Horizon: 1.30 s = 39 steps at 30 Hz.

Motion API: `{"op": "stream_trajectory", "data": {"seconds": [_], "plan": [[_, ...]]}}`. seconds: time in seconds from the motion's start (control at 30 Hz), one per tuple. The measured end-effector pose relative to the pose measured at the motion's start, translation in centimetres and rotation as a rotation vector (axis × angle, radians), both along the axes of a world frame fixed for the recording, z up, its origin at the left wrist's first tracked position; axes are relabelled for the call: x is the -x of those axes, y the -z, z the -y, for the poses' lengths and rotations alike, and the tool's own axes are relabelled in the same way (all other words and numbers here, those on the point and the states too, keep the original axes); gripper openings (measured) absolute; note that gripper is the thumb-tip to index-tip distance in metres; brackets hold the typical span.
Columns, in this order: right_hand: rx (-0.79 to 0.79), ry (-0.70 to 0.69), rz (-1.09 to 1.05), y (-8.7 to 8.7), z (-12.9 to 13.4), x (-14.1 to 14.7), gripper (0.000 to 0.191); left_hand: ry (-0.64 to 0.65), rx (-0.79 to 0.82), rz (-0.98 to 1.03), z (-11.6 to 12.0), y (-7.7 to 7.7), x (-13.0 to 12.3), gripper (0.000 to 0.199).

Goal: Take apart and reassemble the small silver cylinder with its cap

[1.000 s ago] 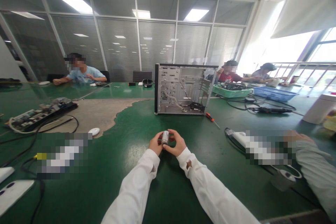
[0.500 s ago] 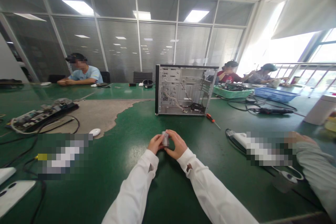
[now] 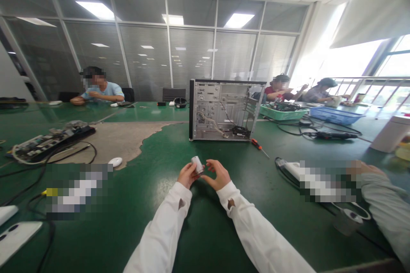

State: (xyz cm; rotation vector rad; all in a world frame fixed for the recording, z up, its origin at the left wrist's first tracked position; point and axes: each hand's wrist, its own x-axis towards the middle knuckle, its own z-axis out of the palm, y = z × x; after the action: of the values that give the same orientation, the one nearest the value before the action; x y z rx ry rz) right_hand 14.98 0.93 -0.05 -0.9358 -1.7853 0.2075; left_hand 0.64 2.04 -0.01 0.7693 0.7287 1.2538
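Observation:
A small silver-grey cylinder is tilted to the left, held in the fingers of my left hand. A darker end shows at its lower right. My right hand is close on the right, thumb and fingers apart and curved toward the cylinder; whether the thumb tip touches it, I cannot tell. Both hands are just above the green tabletop. Beyond them stands an opened computer case with loose cables inside. A screwdriver with a red and black handle lies by its right corner.
On the left lie a circuit assembly with cables and a small white round object. At right are a white power strip and another person's hand. Green basket and blue basket stand further back, near seated people.
My right hand has come off the cylinder and its fingers have spread. In my left hand, the cylinder has gone from upright to leaning left.

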Motion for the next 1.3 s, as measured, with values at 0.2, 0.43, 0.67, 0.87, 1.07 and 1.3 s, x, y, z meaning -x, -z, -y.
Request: {"op": "stream_trajectory", "data": {"seconds": [0.2,0.43,0.67,0.87,1.07,1.3], "plan": [[0.21,0.02,-0.159,0.5,-0.7,-0.2,0.01,-0.005,0.0,0.044,0.5,-0.3,0.0,0.029],[0.42,-0.034,-0.398,1.3,-1.2,0.0,0.015,-0.037,-0.04,0.044,0.6,-0.1,-0.3,0.029],[0.612,-0.123,-0.726,1.4,-1.4,-0.2,0.024,-0.136,-0.188,-0.105,0.1,0.8,-0.8,0.036],[0.754,-0.153,-0.883,2.0,-1.8,-0.1,0.028,-0.176,-0.363,-0.327,0.0,0.6,-0.5,0.038],[0.884,-0.237,-1.043,1.8,-1.5,0.0,0.033,-0.191,-0.38,-0.403,0.9,-0.8,-0.5,0.036],[0.883,-0.329,-0.997,1.6,-1.1,0.5,0.04,-0.278,-0.398,-0.47,1.8,-1.6,-1.0,0.031]]}}
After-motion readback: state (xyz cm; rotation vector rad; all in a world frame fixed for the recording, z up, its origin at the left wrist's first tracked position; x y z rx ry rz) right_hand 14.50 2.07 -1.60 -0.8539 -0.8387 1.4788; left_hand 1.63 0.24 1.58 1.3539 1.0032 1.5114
